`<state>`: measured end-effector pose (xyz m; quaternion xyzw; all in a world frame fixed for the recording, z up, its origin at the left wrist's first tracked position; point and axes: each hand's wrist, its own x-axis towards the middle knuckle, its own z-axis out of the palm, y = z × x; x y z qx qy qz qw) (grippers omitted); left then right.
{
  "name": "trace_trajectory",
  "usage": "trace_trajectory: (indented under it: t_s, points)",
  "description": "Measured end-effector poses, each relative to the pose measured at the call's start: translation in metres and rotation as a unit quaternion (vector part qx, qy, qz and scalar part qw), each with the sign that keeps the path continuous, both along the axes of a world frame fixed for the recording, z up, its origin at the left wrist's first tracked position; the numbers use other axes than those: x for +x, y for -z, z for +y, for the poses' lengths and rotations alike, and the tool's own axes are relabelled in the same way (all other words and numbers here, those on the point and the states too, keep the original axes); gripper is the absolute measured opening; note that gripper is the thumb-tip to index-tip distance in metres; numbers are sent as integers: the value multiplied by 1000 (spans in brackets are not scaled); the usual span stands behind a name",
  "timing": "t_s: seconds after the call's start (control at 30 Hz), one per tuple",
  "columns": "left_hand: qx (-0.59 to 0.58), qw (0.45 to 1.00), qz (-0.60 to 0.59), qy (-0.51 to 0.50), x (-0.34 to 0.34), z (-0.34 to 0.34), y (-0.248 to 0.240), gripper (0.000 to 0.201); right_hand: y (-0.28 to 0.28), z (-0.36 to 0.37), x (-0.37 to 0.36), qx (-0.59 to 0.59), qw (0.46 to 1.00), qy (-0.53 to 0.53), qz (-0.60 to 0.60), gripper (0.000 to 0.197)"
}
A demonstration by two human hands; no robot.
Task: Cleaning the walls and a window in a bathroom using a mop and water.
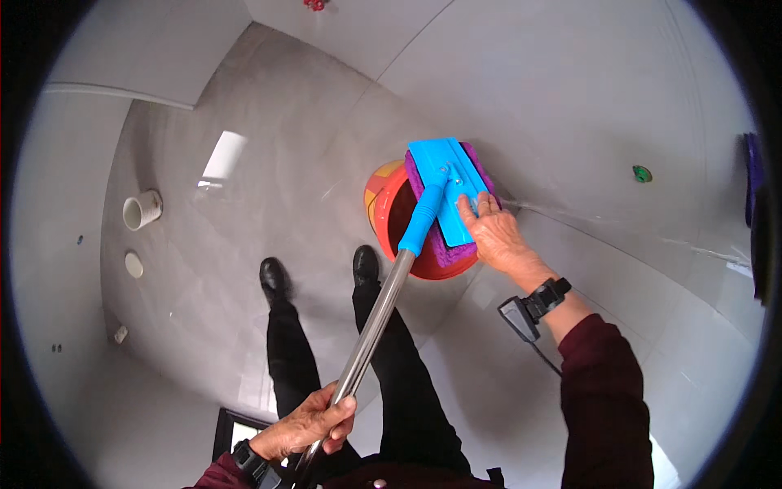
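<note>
A flat mop has a blue rectangular head plate (458, 213) with a purple fluffy pad (446, 254) under it. Its metal pole (373, 322) runs from a blue socket down toward me. My left hand (314, 421) is closed around the lower part of the pole. My right hand (498, 236) grips the right edge of the mop head, fingers lying on the blue plate; the thumb is hidden. Beneath the mop head stands an orange bucket (377, 189) with a yellow label. The head covers much of its opening, so the contents cannot be made out.
Grey tiled walls (570, 90) rise at the right and far side. On the grey floor (220, 269) at left are a white pipe stub (143, 210) and a round white cap (133, 264). A green fitting (642, 174) sits in the right wall. My shoes (275, 279) are left of the bucket.
</note>
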<state>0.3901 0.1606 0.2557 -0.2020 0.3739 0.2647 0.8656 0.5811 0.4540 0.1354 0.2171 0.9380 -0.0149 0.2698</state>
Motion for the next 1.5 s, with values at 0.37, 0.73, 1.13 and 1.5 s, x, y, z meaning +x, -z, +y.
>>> trace_trajectory:
  t_s: [0.37, 0.73, 1.13, 1.5]
  points:
    - [-30, 994, -20, -106, 13, 25, -23, 29, -13, 40, -34, -82, 994, -44, -62, 43]
    - [-2, 991, -23, -129, 26, 13, 28, 32, 27, 34, -27, -34, 997, -37, -51, 61]
    - [32, 989, 8, -143, 46, 0, 40, 35, 36, 36, -39, 0, 996, -31, -82, 59]
    - [53, 993, -66, -81, 47, -79, -81, 39, -100, -53, 27, 11, 996, -70, 56, 52]
